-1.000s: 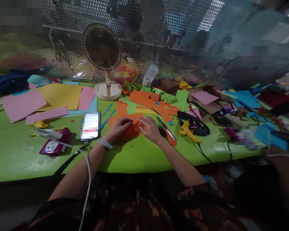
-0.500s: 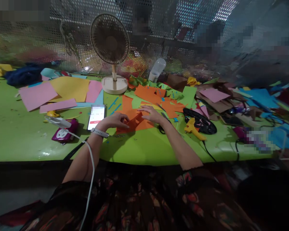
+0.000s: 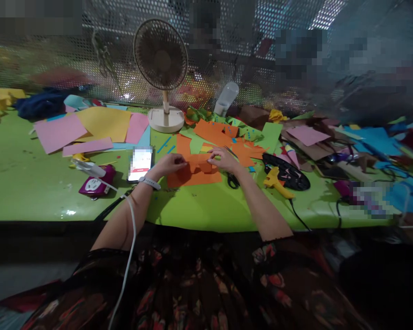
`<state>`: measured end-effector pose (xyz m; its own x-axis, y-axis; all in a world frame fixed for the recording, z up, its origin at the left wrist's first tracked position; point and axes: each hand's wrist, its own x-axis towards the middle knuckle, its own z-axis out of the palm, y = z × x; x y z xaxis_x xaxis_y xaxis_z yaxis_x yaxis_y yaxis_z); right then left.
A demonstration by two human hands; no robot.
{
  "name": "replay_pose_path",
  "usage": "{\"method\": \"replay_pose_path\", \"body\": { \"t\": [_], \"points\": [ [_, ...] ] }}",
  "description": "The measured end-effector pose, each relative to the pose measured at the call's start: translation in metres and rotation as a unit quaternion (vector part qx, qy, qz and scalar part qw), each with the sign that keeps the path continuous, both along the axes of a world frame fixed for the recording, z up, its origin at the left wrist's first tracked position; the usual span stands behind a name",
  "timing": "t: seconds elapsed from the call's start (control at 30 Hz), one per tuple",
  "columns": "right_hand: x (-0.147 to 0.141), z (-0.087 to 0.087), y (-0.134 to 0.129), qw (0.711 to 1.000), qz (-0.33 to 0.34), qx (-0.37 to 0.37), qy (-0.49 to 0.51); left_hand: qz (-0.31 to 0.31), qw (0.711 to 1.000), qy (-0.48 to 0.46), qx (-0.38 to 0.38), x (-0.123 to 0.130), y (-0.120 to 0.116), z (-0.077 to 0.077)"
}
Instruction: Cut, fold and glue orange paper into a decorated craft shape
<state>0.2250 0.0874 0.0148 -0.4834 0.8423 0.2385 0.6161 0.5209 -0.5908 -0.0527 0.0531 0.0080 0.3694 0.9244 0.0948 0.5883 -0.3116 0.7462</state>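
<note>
An orange paper piece (image 3: 198,161) is stretched between my two hands, just above a flat orange sheet (image 3: 192,179) on the green tabletop (image 3: 179,206). My left hand (image 3: 170,165) pinches its left end, thumb and fingers pressed together. At its right end my right hand (image 3: 223,161) pinches the paper too. The piece has a notched lower edge. Black-handled scissors (image 3: 232,181) lie beside my right wrist, partly hidden by it. A lit phone (image 3: 140,165) rests left of my left hand.
A white fan (image 3: 165,120) stands behind. A yellow glue gun (image 3: 277,182) and black tray (image 3: 289,173) lie right; a purple power socket (image 3: 98,183) sits left. A white cable (image 3: 132,229) crosses my left forearm. Paper scraps lie around.
Both hands have closed from a looser, spread pose onto the orange piece, which is now lifted and stretched between them. More of the scissors shows. The view has shifted slightly.
</note>
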Motion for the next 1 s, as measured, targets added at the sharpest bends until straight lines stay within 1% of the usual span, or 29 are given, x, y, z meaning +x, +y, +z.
{"method": "replay_pose_path", "body": {
  "t": [0.1,0.17,0.2,0.27,0.33,0.4,0.47,0.53,0.6,0.67,0.73,0.8,0.87,0.93,1.0],
  "points": [
    [-0.004,-0.003,-0.001,1.000,-0.008,0.008,-0.010,0.013,1.000,0.002,0.005,0.002,-0.001,-0.004],
    [-0.002,-0.003,-0.005,1.000,-0.024,0.017,-0.003,0.025,1.000,-0.013,0.007,0.002,-0.002,-0.001],
    [0.001,-0.002,-0.007,0.999,-0.037,0.025,0.008,0.042,0.999,-0.030,0.013,0.001,-0.002,0.001],
    [0.011,0.001,-0.015,0.996,-0.062,0.048,0.038,0.100,0.991,-0.083,0.033,-0.003,-0.003,0.006],
    [0.026,0.006,-0.027,0.993,-0.076,0.071,0.053,0.171,0.974,-0.140,0.056,-0.007,-0.002,0.010],
    [0.046,0.008,-0.044,0.990,-0.092,0.095,0.045,0.228,0.954,-0.176,0.080,-0.009,-0.001,0.013],
    [0.066,0.009,-0.068,0.984,-0.126,0.122,0.032,0.258,0.943,-0.182,0.103,-0.007,-0.002,0.015],
    [0.087,0.006,-0.095,0.978,-0.159,0.137,0.017,0.254,0.945,-0.166,0.122,-0.002,-0.006,0.016],
    [0.110,0.002,-0.122,0.970,-0.200,0.138,-0.014,0.232,0.954,-0.130,0.136,0.004,-0.011,0.018],
    [0.135,-0.003,-0.146,0.950,-0.271,0.146,-0.044,0.221,0.961,-0.085,0.141,0.007,-0.014,0.019],
    [0.163,-0.008,-0.163,0.923,-0.346,0.153,-0.071,0.210,0.971,-0.032,0.111,0.007,-0.014,0.019],
    [0.191,-0.013,-0.172,0.896,-0.403,0.154,-0.109,0.188,0.981,0.023,0.045,0.003,-0.010,0.017],
    [0.214,-0.020,-0.174,0.877,-0.436,0.142,-0.142,0.167,0.984,0.059,-0.011,-0.001,-0.005,0.012],
    [0.229,-0.028,-0.169,0.875,-0.442,0.105,-0.165,0.157,0.986,0.055,-0.024,-0.004,-0.001,0.006],
    [0.235,-0.035,-0.162,0.888,-0.414,0.058,-0.191,0.131,0.991,0.028,-0.018,-0.005,0.002,0.002]
  ]
}}
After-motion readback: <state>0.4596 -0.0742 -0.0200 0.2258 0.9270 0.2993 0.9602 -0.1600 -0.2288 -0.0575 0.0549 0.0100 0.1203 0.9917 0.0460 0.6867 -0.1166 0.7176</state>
